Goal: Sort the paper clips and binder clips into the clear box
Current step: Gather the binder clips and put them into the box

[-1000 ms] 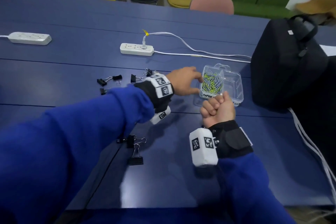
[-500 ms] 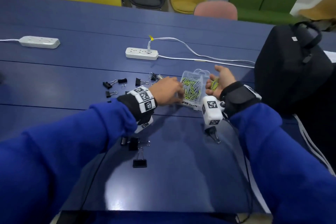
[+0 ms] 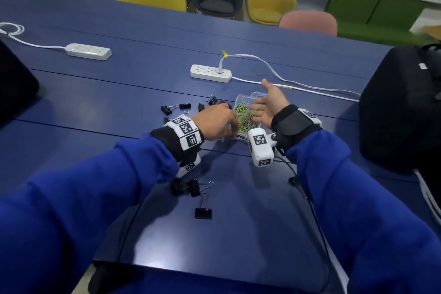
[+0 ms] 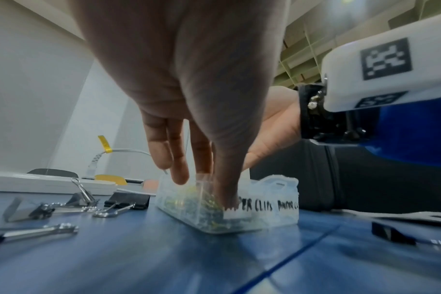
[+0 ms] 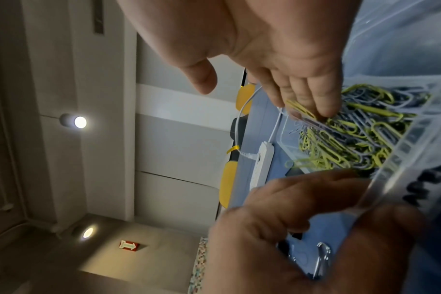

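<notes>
A clear box (image 3: 241,99) with yellow and grey paper clips (image 3: 242,114) in its left compartment sits mid-table. My left hand (image 3: 230,126) pinches its near-left corner, thumb on the labelled front wall (image 4: 262,207) and fingers over the rim. My right hand (image 3: 256,110) is turned palm-up over the box with fingers straight. A few paper clips (image 5: 301,111) slide off its fingertips into the pile (image 5: 353,139). Black binder clips lie left of the box (image 3: 176,108), near my left wrist (image 3: 193,187), and one (image 3: 203,210) lies closer to me.
A white power strip (image 3: 211,73) with a cable lies behind the box, and another (image 3: 88,51) lies far left. A black bag (image 3: 401,107) stands at the right. One more binder clip (image 3: 296,181) lies under my right forearm. Chairs line the far edge.
My right hand went from a closed fist in front of the box to an open, palm-up hand over it, letting paper clips drop in. My left hand kept its hold on the box.
</notes>
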Demonstrator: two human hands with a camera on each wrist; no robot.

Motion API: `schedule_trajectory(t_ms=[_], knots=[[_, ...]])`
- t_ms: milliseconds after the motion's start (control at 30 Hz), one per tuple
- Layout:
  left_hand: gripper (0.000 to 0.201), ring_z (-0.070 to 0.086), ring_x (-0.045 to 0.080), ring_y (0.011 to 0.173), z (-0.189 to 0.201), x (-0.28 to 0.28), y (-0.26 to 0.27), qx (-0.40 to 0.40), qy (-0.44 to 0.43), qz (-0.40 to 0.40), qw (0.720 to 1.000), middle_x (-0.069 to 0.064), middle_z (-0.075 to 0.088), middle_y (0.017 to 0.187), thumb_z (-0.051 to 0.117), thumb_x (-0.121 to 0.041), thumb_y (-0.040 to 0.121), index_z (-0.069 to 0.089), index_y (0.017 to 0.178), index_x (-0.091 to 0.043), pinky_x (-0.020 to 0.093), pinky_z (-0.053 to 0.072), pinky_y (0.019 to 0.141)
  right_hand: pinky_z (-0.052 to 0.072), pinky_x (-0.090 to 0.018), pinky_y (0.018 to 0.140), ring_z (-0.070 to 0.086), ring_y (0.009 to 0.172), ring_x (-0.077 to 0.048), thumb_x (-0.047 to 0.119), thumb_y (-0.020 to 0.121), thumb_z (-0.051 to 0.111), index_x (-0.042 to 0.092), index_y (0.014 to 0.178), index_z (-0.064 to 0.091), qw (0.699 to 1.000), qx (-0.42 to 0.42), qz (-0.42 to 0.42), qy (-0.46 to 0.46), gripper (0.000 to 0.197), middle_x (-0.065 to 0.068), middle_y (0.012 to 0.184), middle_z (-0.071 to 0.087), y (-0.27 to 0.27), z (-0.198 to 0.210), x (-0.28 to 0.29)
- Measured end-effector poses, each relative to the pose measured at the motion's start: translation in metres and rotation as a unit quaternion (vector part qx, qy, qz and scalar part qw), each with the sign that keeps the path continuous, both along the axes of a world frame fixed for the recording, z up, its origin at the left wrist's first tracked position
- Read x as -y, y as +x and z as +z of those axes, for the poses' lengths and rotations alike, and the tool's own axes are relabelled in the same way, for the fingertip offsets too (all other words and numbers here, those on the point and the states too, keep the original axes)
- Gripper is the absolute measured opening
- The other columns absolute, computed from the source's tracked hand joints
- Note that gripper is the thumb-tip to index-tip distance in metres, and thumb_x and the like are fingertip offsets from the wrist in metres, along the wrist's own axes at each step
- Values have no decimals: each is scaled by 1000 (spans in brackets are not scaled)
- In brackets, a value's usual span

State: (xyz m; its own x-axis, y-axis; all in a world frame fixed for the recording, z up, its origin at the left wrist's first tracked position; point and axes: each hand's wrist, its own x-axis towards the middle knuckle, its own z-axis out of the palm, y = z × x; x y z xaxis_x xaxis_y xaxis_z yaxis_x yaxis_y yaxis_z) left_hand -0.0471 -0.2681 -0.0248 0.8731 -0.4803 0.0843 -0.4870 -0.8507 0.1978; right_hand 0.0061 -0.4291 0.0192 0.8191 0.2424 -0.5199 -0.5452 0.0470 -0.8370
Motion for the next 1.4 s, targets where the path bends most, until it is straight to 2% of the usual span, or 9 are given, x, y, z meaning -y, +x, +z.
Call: schedule_trajectory(t_ms=[67,133,233,333,467,700,1100,1200,1400], knots=[[19,55,17,99,2,-3,1,-20,-16,-5,1000,-8,70,102,68,-36,85,74,99,-25,36,48,84,43,-37,93,56,103,-29,58,93,39,3,140,33,1000,4,8,29,73,-16,110,53,-8,5,5],[23,60,12,98,6,-9,-1,-47,-51,-6,998,-8,70,105,69,-40,84,73,101,-26,33,49,87,35,-43,110,43,130,-41,59,92,40,0,141,33,999,23,1,46,76,-20,144,43,-15,8,13],[31,61,4,97,16,-21,-14,-52,-100,22,993,-11,70,106,66,-52,83,73,103,-29,27,50,84,34,-46,112,30,138,-40,58,93,40,1,140,38,997,55,6,50,74,-23,150,29,-39,12,24],[26,59,-8,88,25,-44,-39,-46,-159,64,984,-15,70,98,68,-49,83,74,100,-31,15,47,78,48,-38,96,62,112,-28,51,95,42,6,127,55,993,88,60,46,57,-15,126,62,-74,10,32],[19,63,-8,85,27,-87,-81,-81,-173,119,974,-19,72,89,70,-43,83,74,98,-32,3,41,70,50,-23,64,68,73,-17,23,96,53,10,107,64,966,184,173,-55,20,-13,92,71,-123,-4,31],[17,61,2,75,10,-101,-139,-103,-71,95,988,-17,63,87,68,-44,83,70,97,-34,28,52,70,46,-23,83,53,79,-6,35,78,74,28,113,63,722,438,429,-322,37,11,92,54,-159,-37,7],[49,57,13,93,9,-68,-153,-106,96,40,989,-11,59,100,62,-69,73,61,107,-34,33,49,76,35,-30,66,54,87,-20,63,72,65,29,103,52,559,460,530,-441,47,8,97,48,-184,-33,-14],[34,57,13,89,7,-63,-152,-126,83,47,987,-10,59,94,65,-55,75,60,98,-31,30,47,71,36,-30,66,55,89,-25,51,80,63,26,101,55,557,459,541,-433,34,3,102,47,-185,-37,-18],[38,55,5,76,19,-89,-157,-102,-69,123,985,-13,50,94,62,-41,66,61,103,-31,22,48,71,50,-35,73,55,76,-21,31,73,62,23,90,59,635,433,522,-369,19,6,96,42,-179,-42,-5]])
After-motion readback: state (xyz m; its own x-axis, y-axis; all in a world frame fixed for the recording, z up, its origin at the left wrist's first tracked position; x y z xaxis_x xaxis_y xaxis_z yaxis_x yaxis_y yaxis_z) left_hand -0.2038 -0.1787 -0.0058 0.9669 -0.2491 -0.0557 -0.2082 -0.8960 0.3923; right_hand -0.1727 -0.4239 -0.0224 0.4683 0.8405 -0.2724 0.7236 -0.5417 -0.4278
